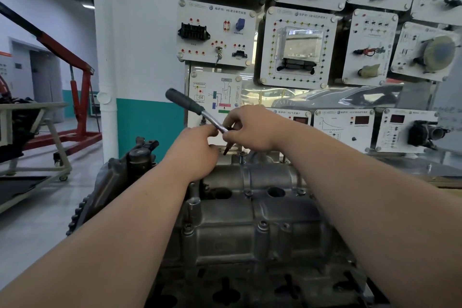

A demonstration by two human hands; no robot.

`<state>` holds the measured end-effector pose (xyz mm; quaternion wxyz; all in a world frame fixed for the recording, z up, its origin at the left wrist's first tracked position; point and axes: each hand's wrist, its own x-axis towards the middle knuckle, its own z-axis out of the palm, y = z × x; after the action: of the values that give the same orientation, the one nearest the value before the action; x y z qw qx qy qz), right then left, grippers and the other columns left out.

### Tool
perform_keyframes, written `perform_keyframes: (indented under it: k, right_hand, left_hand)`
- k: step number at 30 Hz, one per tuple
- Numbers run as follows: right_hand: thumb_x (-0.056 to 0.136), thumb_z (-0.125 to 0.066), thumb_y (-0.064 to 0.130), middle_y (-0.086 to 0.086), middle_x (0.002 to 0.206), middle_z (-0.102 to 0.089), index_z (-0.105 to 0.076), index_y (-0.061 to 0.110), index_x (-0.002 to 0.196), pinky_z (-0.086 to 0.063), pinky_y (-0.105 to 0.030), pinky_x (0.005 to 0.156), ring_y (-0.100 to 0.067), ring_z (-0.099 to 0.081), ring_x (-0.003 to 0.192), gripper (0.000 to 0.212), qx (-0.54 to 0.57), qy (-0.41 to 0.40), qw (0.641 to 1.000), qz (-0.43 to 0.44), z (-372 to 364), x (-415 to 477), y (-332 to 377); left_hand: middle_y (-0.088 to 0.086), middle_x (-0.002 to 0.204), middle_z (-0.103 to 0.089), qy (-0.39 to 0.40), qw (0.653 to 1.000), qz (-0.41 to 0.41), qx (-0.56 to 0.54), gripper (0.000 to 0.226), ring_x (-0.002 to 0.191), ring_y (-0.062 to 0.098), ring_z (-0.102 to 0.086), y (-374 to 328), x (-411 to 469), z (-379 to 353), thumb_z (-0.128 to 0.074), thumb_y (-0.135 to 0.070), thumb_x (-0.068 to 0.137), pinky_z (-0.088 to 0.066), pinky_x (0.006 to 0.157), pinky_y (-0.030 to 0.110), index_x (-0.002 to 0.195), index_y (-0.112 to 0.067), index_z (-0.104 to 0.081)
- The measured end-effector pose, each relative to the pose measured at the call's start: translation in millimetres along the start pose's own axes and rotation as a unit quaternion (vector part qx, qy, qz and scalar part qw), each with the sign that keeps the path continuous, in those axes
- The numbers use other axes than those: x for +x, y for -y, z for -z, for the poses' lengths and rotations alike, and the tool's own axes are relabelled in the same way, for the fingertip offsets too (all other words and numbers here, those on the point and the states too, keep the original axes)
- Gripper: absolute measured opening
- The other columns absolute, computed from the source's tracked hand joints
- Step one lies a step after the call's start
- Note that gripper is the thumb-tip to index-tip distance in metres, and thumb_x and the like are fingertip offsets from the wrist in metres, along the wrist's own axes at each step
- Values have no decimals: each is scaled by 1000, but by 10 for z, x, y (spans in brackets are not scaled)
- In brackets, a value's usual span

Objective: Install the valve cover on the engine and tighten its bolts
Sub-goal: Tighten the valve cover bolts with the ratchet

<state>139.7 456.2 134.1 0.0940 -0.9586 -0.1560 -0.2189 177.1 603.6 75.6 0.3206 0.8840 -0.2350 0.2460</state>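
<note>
Left hand (197, 150) and right hand (252, 130) both grasp the ratchet (186, 102).
Valve cover (225, 240) sits just below the grip; ratchet head's hidden by fingers; panels (216, 32) beyond carry VW badges, text unreadable.

Single head-worn wide-angle view, facing forward and tilted down, close over the engine (225, 245) filling the lower centre of the frame; own forearms (112, 245) stretched from the bottom corners toward centre; training panels (300, 45) just behind, across the upper right, bowed by the lens.
</note>
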Motion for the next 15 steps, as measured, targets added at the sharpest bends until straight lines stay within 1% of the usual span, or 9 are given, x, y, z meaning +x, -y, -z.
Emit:
perform_keyframes:
  k: [2, 4, 5, 7, 8, 9, 12, 14, 15]
  right_hand:
    - [92, -59, 27, -1, 91, -67, -69, 17, 102, -45, -26, 65, -19, -61, 84, 17, -3, 1, 1000, -4, -29, -13, -92]
    - [95, -57, 29, -2, 87, -69, -70, 16, 101, -49, -29, 70, -16, -62, 79, 20, 29, -20, 999, -35, -41, -43, -211]
    - [96, -56, 30, 1, 82, -70, -71, 16, 99, -48, -28, 66, -12, -60, 72, 22, 52, -34, 997, -49, -40, -47, -259]
    - [97, -54, 32, 3, 76, -70, -73, 16, 94, -43, -25, 57, -5, -53, 57, 25, 81, -51, 994, -59, -34, -45, -309]
    - [97, -53, 32, 1, 78, -72, -73, 16, 94, -43, -25, 57, -6, -52, 56, 26, 86, -55, 993, -57, -30, -47, -326]
    - [97, -53, 32, -1, 81, -72, -73, 16, 94, -45, -27, 60, -9, -54, 58, 26, 91, -58, 993, -53, -29, -50, -335]
    - [97, -53, 33, -2, 84, -71, -73, 18, 97, -49, -30, 70, -16, -62, 75, 25, 93, -69, 992, -44, -33, -77, -353]
    - [97, -53, 35, -1, 87, -70, -73, 18, 98, -49, -30, 72, -16, -62, 80, 27, 84, -74, 993, -37, -50, -65, -353]
    - [96, -54, 36, -1, 87, -70, -74, 17, 97, -49, -30, 72, -16, -62, 81, 27, 82, -77, 993, -35, -55, -54, -346]
  left_hand:
    - [-5, 129, -57, 0, 999, 7, -43, 47, 113, 16, -53, -25, -33, 2, -49, -13, 87, -40, 85, 23, 131, -28, -52]
    - [-8, 125, -60, 21, 998, 27, -60, 42, 108, 12, -56, -77, -12, 23, -52, -17, 88, -39, 86, 20, 129, -27, -56]
    - [-9, 118, -63, 38, 998, 31, -46, 37, 99, 10, -59, -110, 33, 45, -54, -19, 88, -41, 83, 18, 123, -26, -62]
    - [-12, 90, -67, 67, 997, 25, -29, 24, 70, 4, -57, -201, 144, 79, -56, -21, 86, -42, 64, 16, 103, -27, -72]
    - [-13, 77, -65, 76, 996, 23, -32, 20, 61, 3, -54, -254, 189, 75, -57, -22, 85, -39, 55, 16, 93, -28, -74]
    - [-14, 70, -63, 78, 996, 20, -38, 18, 58, 4, -53, -286, 219, 50, -57, -21, 85, -37, 51, 17, 86, -29, -74]
    - [-12, 68, -66, 71, 994, 14, -85, 18, 57, 4, -57, -271, 230, -60, -58, -19, 84, -39, 50, 16, 76, -27, -74]
    - [-11, 66, -69, 79, 989, 21, -119, 21, 57, 0, -61, -224, 219, -86, -59, -19, 83, -41, 49, 13, 72, -29, -74]
    - [-9, 67, -69, 89, 989, 20, -119, 21, 59, 2, -61, -213, 217, -90, -58, -19, 83, -44, 51, 14, 71, -28, -74]
